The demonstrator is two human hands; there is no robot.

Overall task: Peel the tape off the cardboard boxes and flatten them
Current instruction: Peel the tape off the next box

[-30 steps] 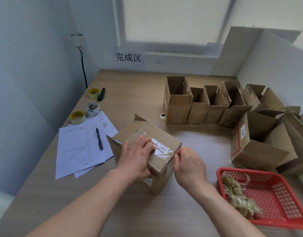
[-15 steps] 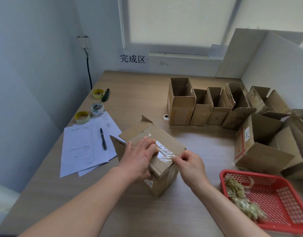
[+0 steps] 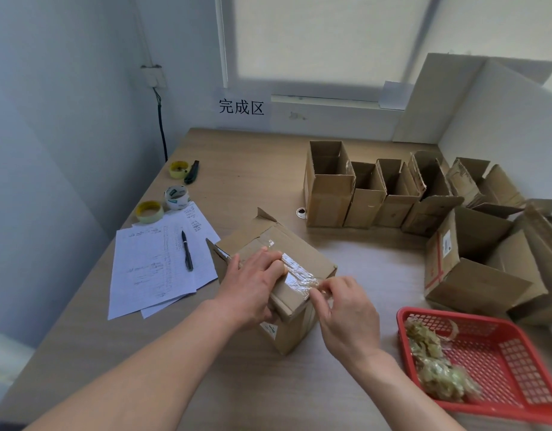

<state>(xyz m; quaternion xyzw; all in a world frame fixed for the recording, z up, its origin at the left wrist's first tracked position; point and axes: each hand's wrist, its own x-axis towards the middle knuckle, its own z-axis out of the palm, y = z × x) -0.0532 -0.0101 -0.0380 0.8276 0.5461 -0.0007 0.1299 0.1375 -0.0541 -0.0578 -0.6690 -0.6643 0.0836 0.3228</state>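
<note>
Wooden counter (image 3: 252, 169) runs up to a pale wall with a blind-covered window. At far left lie three tape rolls (image 3: 176, 198), then handwritten sheets (image 3: 150, 269) with a pen (image 3: 187, 250) on top. Near the middle stands the cardboard box (image 3: 302, 259), a strip of clear tape (image 3: 294, 273) across its top. The left hand (image 3: 249, 290) presses flat on the box top, fingers straight. The right hand (image 3: 346, 312) has its grip pinched on the tape's end at the box edge, apparently lifting it. Behind stand opened boxes (image 3: 365, 194) in a row. At right, a red basket (image 3: 501, 362) holds crumpled tape scraps (image 3: 436, 368).
</note>
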